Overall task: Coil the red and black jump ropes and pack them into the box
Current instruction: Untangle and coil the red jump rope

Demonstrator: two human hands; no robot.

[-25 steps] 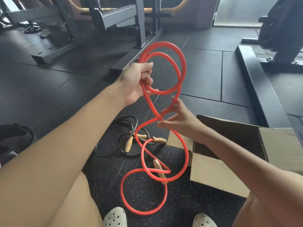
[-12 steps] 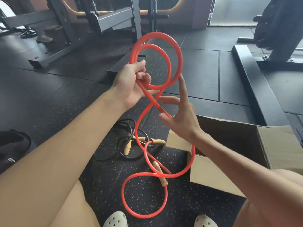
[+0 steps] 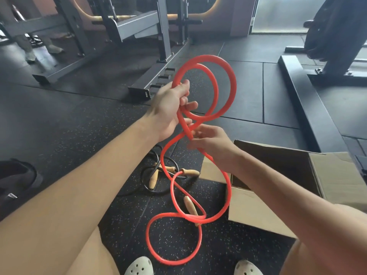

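The left hand [image 3: 170,108] was raised over the rubber floor [image 3: 79,120] with its fingers closed around the red jump rope [image 3: 234,84], which stood up from the fist in two round loops, one inside the other. Just below it, the right hand [image 3: 212,147] pinched one strand of the same rope between thumb and fingertips. From there the rope ran down behind the right wrist, passed the left corner of the cardboard box [image 3: 256,211] and lay on the floor in more loops, near the white clogs [image 3: 139,267] at the bottom edge. One wooden handle [image 3: 190,207] of it lay among these loops; whether the other handle was inside the left fist could not be told.

The black jump rope [image 3: 147,187] lay loosely on the floor just left of the box, with its two wooden handles [image 3: 153,178], partly covered by the left forearm and crossed by the red rope. The box stood open; its inside was dark, and the right arm hid its near part. At the left edge lay a dark bag [image 3: 15,181] with a small white tag [image 3: 12,196], too small to read. A grey steel rack [image 3: 137,26] stood at the far side, cut off by the top edge.
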